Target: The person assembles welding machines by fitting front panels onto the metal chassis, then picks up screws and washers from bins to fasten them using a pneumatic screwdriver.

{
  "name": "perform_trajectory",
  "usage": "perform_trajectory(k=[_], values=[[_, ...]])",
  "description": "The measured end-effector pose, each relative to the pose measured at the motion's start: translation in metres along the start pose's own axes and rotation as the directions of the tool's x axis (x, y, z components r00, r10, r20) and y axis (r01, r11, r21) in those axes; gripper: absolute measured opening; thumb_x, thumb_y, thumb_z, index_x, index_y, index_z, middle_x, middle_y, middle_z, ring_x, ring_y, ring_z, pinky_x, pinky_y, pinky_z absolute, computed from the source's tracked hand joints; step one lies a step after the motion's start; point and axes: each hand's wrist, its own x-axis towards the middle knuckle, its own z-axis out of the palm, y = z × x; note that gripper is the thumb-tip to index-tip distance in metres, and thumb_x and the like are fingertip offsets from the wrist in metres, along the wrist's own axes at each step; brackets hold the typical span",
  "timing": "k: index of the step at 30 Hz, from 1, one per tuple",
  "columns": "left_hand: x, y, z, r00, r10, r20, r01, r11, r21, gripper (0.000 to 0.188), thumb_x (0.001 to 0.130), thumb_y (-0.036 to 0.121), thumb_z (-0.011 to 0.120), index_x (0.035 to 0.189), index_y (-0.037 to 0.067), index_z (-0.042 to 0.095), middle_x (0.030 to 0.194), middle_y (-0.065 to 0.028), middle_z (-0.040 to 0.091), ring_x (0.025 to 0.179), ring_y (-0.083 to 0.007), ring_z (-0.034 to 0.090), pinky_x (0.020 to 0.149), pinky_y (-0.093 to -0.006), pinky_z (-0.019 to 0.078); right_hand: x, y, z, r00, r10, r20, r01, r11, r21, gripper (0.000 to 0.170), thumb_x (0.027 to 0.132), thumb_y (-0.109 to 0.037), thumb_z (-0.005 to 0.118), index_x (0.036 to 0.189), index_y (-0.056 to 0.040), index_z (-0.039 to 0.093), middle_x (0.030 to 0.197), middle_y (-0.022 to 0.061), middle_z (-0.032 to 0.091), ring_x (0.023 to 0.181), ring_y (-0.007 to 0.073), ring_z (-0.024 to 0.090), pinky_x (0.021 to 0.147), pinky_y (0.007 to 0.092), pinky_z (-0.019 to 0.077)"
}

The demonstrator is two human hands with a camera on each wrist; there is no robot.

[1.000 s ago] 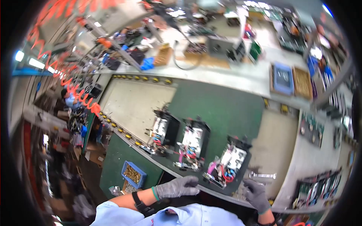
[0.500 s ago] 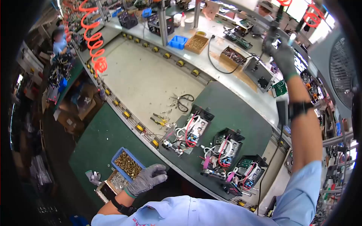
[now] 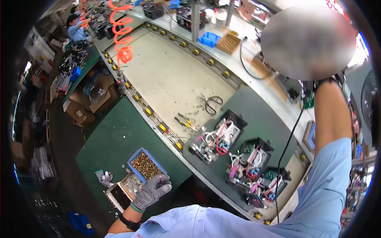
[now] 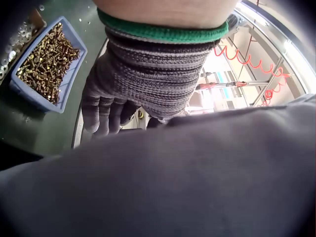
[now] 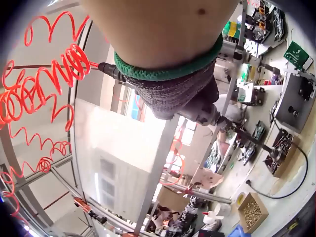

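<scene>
My gloved left hand (image 3: 151,192) hovers or rests by the near corner of a blue bin of brass-coloured screws (image 3: 146,166); contact cannot be told. In the left wrist view, the fingers of the left hand (image 4: 143,79) hang loosely, holding nothing visible. My right arm is raised at the right, its hand hidden by a blur in the head view. In the right wrist view, the gloved right hand (image 5: 173,98) grips a hanging power driver (image 5: 111,70) on a red coiled hose, its long shaft (image 5: 249,138) pointing down right. Several open electronic units (image 3: 222,137) lie on the green mat (image 3: 260,115).
Scissors (image 3: 211,104) and yellow-handled cutters (image 3: 185,121) lie on the pale surface behind the roller rail (image 3: 149,111). A box of washers (image 3: 132,184) adjoins the bin. A black cable (image 3: 291,137) hangs before the units. Another person (image 3: 76,29) is at the far left.
My right hand has risen from beside the units to the upper right. My left hand has moved left to the screw bin. The head view has swung, shifting the whole bench.
</scene>
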Motion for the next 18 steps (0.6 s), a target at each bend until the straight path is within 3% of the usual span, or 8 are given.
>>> perform_trajectory(k=[4, 8, 10, 11, 13, 15, 17, 18], values=[[-0.003, -0.008, 0.028, 0.998, -0.040, 0.039, 0.039, 0.999, 0.033, 0.046, 0.096, 0.018, 0.071, 0.133, -0.004, 0.054, 0.115, -0.0120, 0.066, 0.105, -0.0169, 0.064, 0.095, -0.0319, 0.0533, -0.064, -0.109, -0.096, 0.990, 0.109, 0.091, -0.135, 0.922, 0.362, 0.043, 0.085, -0.039, 0.068, 0.099, 0.0005, 0.076, 0.095, 0.0198, 0.076, 0.088, 0.0341, 0.072, 0.085, 0.0415, 0.0543], [0.011, 0.013, 0.086, 0.978, -0.130, 0.162, 0.102, 0.980, 0.171, 0.049, 0.097, 0.019, 0.070, 0.136, -0.005, 0.052, 0.118, -0.0132, 0.066, 0.109, -0.0180, 0.064, 0.096, -0.0321, 0.0528, -0.130, -0.101, -0.152, 0.974, -0.106, 0.202, -0.066, 0.717, 0.694, 0.025, 0.081, -0.026, 0.070, 0.086, -0.0013, 0.071, 0.076, 0.0117, 0.070, 0.063, 0.0244, 0.064, 0.061, 0.0392, 0.0528], [0.026, 0.017, 0.119, 0.942, -0.136, 0.306, 0.068, 0.973, 0.223, 0.050, 0.097, 0.020, 0.068, 0.137, -0.005, 0.052, 0.122, -0.0151, 0.066, 0.112, -0.0187, 0.063, 0.098, -0.0325, 0.0523, -0.168, -0.066, -0.183, 0.924, -0.208, 0.321, -0.138, 0.602, 0.787, 0.011, 0.083, -0.013, 0.069, 0.080, -0.0031, 0.067, 0.070, 0.0071, 0.067, 0.055, 0.0190, 0.063, 0.054, 0.0340, 0.0533], [0.033, 0.017, 0.136, 0.938, -0.150, 0.313, 0.074, 0.967, 0.242, 0.050, 0.097, 0.020, 0.068, 0.137, -0.005, 0.052, 0.122, -0.0151, 0.066, 0.112, -0.0187, 0.063, 0.098, -0.0325, 0.0523, -0.203, -0.061, -0.214, 0.946, -0.096, 0.309, -0.182, 0.632, 0.753, 0.010, 0.085, -0.012, 0.069, 0.085, -0.0024, 0.067, 0.068, 0.0063, 0.065, 0.053, 0.0183, 0.064, 0.055, 0.0319, 0.0560], [0.048, 0.010, 0.171, 0.831, -0.177, 0.528, 0.039, 0.964, 0.262, 0.058, 0.098, 0.023, 0.067, 0.144, -0.005, 0.045, 0.128, -0.0166, 0.062, 0.116, -0.0208, 0.062, 0.101, -0.0337, 0.0512, -0.226, 0.008, -0.229, 0.911, -0.166, 0.377, -0.254, 0.494, 0.832, 0.020, 0.086, -0.015, 0.071, 0.097, 0.0011, 0.065, 0.074, 0.0064, 0.066, 0.065, 0.0187, 0.071, 0.055, 0.0287, 0.0582], [0.059, -0.006, 0.208, 0.805, -0.193, 0.561, 0.002, 0.946, 0.323, 0.067, 0.097, 0.029, 0.068, 0.147, -0.004, 0.039, 0.132, -0.0169, 0.059, 0.119, -0.0217, 0.060, 0.101, -0.0349, 0.0513, -0.248, 0.096, -0.249, 0.827, -0.280, 0.487, -0.120, 0.759, 0.640, 0.045, 0.091, -0.044, 0.062, 0.106, -0.0013, 0.069, 0.094, 0.0129, 0.075, 0.090, 0.0166, 0.071, 0.075, 0.0317, 0.0546], [0.067, -0.023, 0.241, 0.782, -0.211, 0.587, -0.036, 0.924, 0.380, 0.076, 0.096, 0.035, 0.069, 0.151, -0.003, 0.033, 0.135, -0.0171, 0.057, 0.122, -0.0226, 0.058, 0.101, -0.0361, 0.0514, -0.296, 0.146, -0.284, 0.786, -0.159, 0.597, -0.353, 0.679, 0.644, 0.048, 0.088, -0.041, 0.069, 0.111, 0.0002, 0.065, 0.090, 0.0096, 0.071, 0.078, 0.0151, 0.068, 0.071, 0.0306, 0.0572], [0.072, -0.031, 0.256, 0.776, -0.304, 0.553, 0.061, 0.909, 0.413, 0.083, 0.094, 0.042, 0.069, 0.154, 0.002, 0.028, 0.139, -0.0161, 0.053, 0.123, -0.0235, 0.056, 0.101, -0.0386, 0.0519, -0.331, 0.162, -0.295, 0.830, 0.028, 0.557, -0.456, 0.609, 0.649, 0.050, 0.088, -0.042, 0.071, 0.115, -0.0006, 0.063, 0.089, 0.0089, 0.070, 0.078, 0.0146, 0.068, 0.069, 0.0292, 0.0581]])
